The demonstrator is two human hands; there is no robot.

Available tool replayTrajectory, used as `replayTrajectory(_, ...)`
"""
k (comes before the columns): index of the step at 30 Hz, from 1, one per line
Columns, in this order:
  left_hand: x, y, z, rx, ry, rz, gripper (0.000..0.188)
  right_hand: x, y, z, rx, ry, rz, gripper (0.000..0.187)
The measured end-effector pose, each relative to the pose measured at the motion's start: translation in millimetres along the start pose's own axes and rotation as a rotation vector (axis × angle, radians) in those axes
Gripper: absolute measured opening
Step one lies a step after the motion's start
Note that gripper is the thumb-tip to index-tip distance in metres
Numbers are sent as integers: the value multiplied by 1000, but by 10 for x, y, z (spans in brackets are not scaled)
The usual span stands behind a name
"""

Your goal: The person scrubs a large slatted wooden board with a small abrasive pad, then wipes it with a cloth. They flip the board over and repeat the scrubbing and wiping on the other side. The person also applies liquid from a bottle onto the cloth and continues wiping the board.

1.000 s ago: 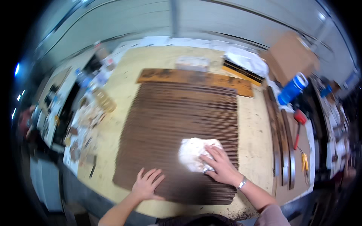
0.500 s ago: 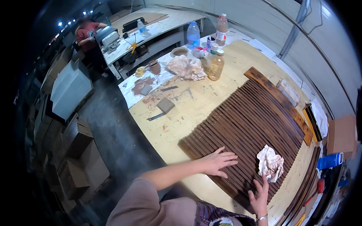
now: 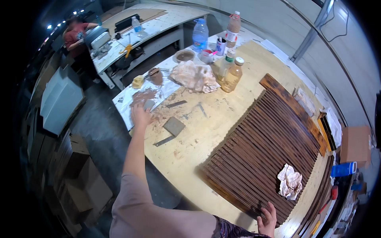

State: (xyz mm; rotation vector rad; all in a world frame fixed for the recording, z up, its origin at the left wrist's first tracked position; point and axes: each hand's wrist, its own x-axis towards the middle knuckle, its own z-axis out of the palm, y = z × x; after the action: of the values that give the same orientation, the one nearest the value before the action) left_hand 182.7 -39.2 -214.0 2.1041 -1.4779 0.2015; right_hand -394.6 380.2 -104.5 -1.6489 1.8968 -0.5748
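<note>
My left hand (image 3: 140,116) reaches to the far left of the table, its fingers and thumb closed about the near edge of a small grey flat block (image 3: 149,104). That block lies beside a reddish-brown smear of paste. My right hand (image 3: 268,219) is open with loosely bent fingers at the near edge of a panel of dark brown grooved wooden strips (image 3: 258,146). A crumpled, stained white cloth (image 3: 290,181) rests on the strips beyond it. A larger grey-brown square block (image 3: 174,126) and a thin dark metal strip (image 3: 164,141) lie near my left forearm.
Behind the smear stand a brown cup (image 3: 155,76), a yellow sponge (image 3: 137,81), a stained rag (image 3: 194,76) and a bowl (image 3: 185,56). Several bottles, including a blue-tinted one (image 3: 200,35), stand farther back. A person (image 3: 77,39) works at another table. Cardboard boxes (image 3: 83,186) sit at left.
My left hand has left the wooden strips and moved far left to the small grey block. My right hand has drawn back toward me. The view has shifted slightly.
</note>
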Motion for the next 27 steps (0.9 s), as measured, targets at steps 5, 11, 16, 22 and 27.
replayTrajectory(5, 62, -447, 332, -39, 12, -17, 34, 351, -448, -103, -64, 3, 4, 37)
replayTrajectory(11, -348, 1132, 68, -1034, -341, -74, 22, 1043, -442, -225, 289, 1, 17, 29)
replayTrajectory(16, -1909, 3302, -645, -1601, -1310, -381, 28, 1880, -259, -143, 1125, -37, 54, 52)
replayTrajectory(22, -2715, 4321, -599, -1763, -1867, -579, 33, 1815, 103, -463, 1633, 20, 14, 67)
replayTrajectory(27, -3059, 4841, -424, -1367, -1755, 112, 33, 1507, 674, -802, 1690, 286, 44, 64)
